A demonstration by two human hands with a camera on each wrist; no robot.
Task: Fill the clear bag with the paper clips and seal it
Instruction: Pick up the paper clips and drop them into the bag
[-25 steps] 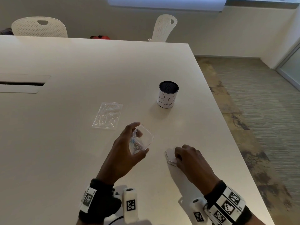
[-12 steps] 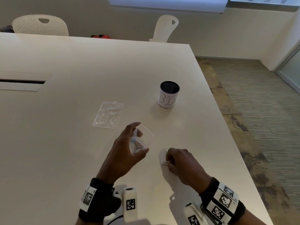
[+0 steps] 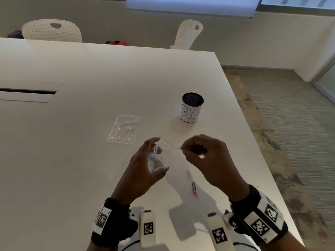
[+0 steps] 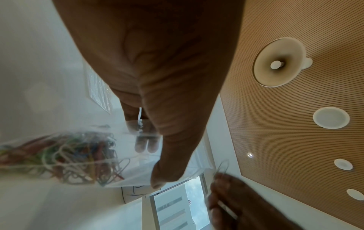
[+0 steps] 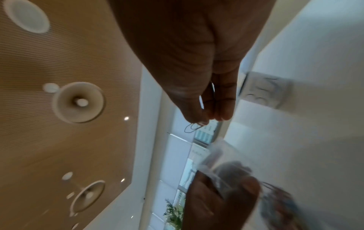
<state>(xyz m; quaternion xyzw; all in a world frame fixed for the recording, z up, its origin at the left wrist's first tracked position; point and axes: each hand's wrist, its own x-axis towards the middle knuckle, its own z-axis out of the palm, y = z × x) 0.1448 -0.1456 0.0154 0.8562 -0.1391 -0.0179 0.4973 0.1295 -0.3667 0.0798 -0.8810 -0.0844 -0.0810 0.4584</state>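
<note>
Left hand (image 3: 145, 171) curled round the clear bag (image 3: 161, 156), thumb at one side and fingers (image 4: 146, 143) behind the film, mouth held open toward 3 o'clock, above the tabletop (image 3: 72, 160). Heap of coloured clips (image 4: 69, 157) gathered at the bag's bottom, near the palm. Right hand (image 3: 208, 160) raised just at 3 o'clock of the bag's mouth, thumb and forefinger pinched on one clip (image 3: 178, 148), its free end poking toward the opening; touching the rim or not, cannot tell. From the right wrist, same clip (image 5: 194, 128) jutting below the pinching fingertips (image 5: 222, 115), bag (image 5: 216, 157) blurred beneath. Two loose clips (image 3: 194, 189) lying on the tabletop at 5 o'clock of the bag, between the wrists, with a fainter pale one (image 3: 188, 173) just at 11 o'clock of them. Second bag (image 3: 125, 128), flat and crinkled, at 11 o'clock of the held one, well apart. Cup (image 3: 192, 109) with a dark rim and handwritten letters, upright at 1 o'clock, near the tabletop's right edge. Two white chairs (image 3: 52, 30) beyond the far edge.
</note>
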